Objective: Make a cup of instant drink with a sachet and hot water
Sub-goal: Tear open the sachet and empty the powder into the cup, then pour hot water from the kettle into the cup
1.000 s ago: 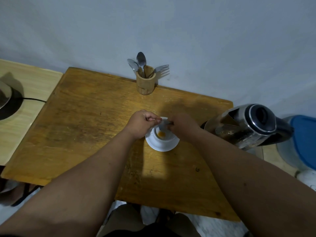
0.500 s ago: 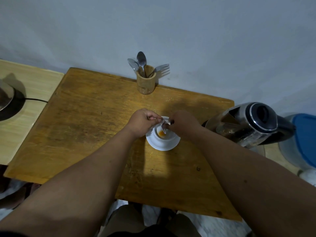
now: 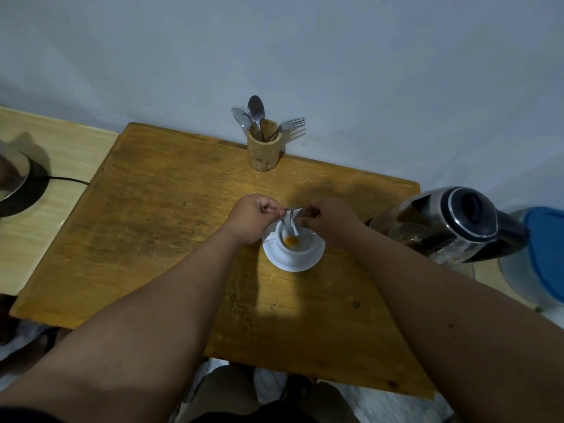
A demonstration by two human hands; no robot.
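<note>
A white cup [image 3: 300, 244] stands on a white saucer [image 3: 305, 262] near the middle of the wooden table [image 3: 158, 239]. Orange powder [image 3: 291, 240] lies in the bottom of the cup. Both hands hold a small silvery sachet [image 3: 290, 221] over the cup's far rim. My left hand [image 3: 254, 216] pinches its left end. My right hand [image 3: 328, 219] pinches its right end. The sachet hangs down into the cup, bent in the middle. A steel kettle [image 3: 451, 224] with a black lid stands at the table's right edge.
A wooden holder [image 3: 264, 151] with spoons and a fork stands at the table's far edge by the wall. A black base with a cord [image 3: 27, 190] sits on a lighter surface to the left. A blue-lidded container [image 3: 546, 254] is at the far right.
The hands have drawn slightly apart and the sachet now shows between them, drooping into the cup. The cup and kettle have not moved.
</note>
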